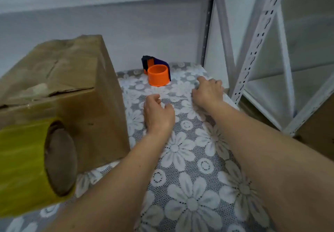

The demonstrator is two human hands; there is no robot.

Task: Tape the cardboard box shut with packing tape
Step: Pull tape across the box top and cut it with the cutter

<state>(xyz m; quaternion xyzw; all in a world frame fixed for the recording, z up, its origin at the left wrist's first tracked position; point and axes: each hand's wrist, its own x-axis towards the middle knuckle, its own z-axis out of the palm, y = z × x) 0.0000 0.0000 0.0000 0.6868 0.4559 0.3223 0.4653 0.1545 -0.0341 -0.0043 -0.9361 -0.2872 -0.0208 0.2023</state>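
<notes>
Neither hand has a grip on anything. The left hand, at the centre of the frame, hovers just above or rests on the cloth with its fingers loosely curled and thumb apart, empty. The right hand, a little higher and to the right, lies palm down with bent fingers pressed on the cloth near the far right edge of the worktop; whether it pinches the fabric cannot be told. Both forearms run in from the lower right. The cloth is grey lace with white daisies and covers the whole worktop. Beyond the hands, at upper centre, stands an orange and dark blue tape dispenser, its orange core empty, well apart from both hands. The box fills the left of the frame, brown and creased, standing on the cloth just left of the left hand; its top flaps are folded down but gape slightly along a seam. A roll of yellowish tape looms at lower left, blurred and close to the camera, in front of the box. White slotted shelving stands at the right against a pale wall.
</notes>
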